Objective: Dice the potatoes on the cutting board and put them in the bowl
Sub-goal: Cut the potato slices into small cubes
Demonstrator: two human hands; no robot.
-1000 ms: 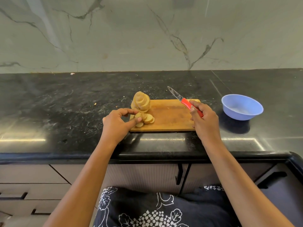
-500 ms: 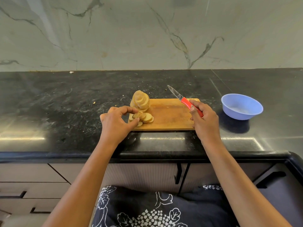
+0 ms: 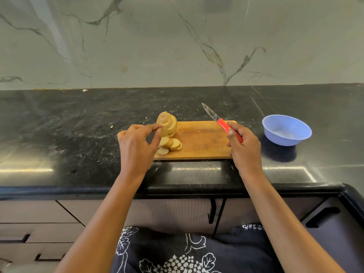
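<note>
- my left hand (image 3: 136,148): fingers apart, index tip touching upright sliced potato (image 3: 169,127) at left end of board (image 3: 201,142)
- loose slices (image 3: 171,143) flat on board, just in front of it
- my right hand (image 3: 245,148): fingers clamped on knife (image 3: 220,123) handle, blade raised off board
- bowl (image 3: 286,133) on counter (image 3: 59,134), right of board, apart

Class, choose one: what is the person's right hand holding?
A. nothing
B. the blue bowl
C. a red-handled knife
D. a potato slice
C: the right hand has its fingers curled round the handle of the red-handled knife, with the blade angled up past the cutting board's far edge.
</note>
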